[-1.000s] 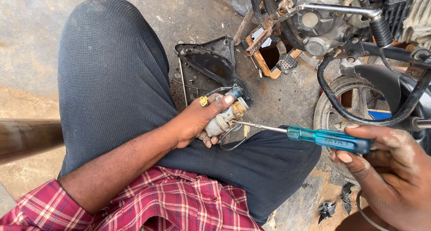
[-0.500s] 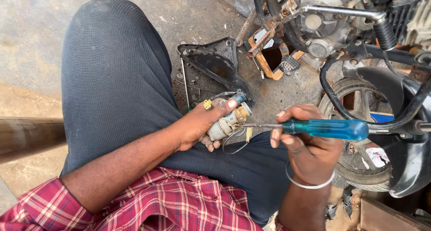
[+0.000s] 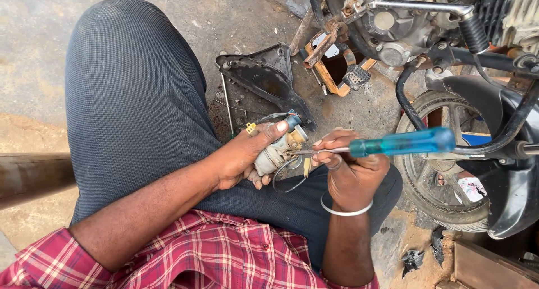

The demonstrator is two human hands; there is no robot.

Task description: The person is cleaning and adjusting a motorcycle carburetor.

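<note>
My left hand (image 3: 242, 157) grips a small grey and brass carburettor-like part (image 3: 279, 150) with a thin wire loop hanging from it, held over my dark-trousered lap. My right hand (image 3: 351, 168), with a metal bangle on the wrist, holds a screwdriver with a blue transparent handle (image 3: 401, 143) by its metal shaft. The shaft's tip is at the part, close to my left thumb. The handle sticks out to the right, beyond the hand.
A motorcycle (image 3: 449, 47) stands at the upper right, its engine, kick lever and a wheel (image 3: 435, 177) close to my right hand. A black plastic cover (image 3: 264, 78) and rusty bracket (image 3: 331, 70) lie on the concrete ahead. My raised knee (image 3: 129, 81) fills the left.
My right hand has come in from the right and slid from the blue handle up onto the shaft, bringing the screwdriver tip to the part. The left hand has stayed put.
</note>
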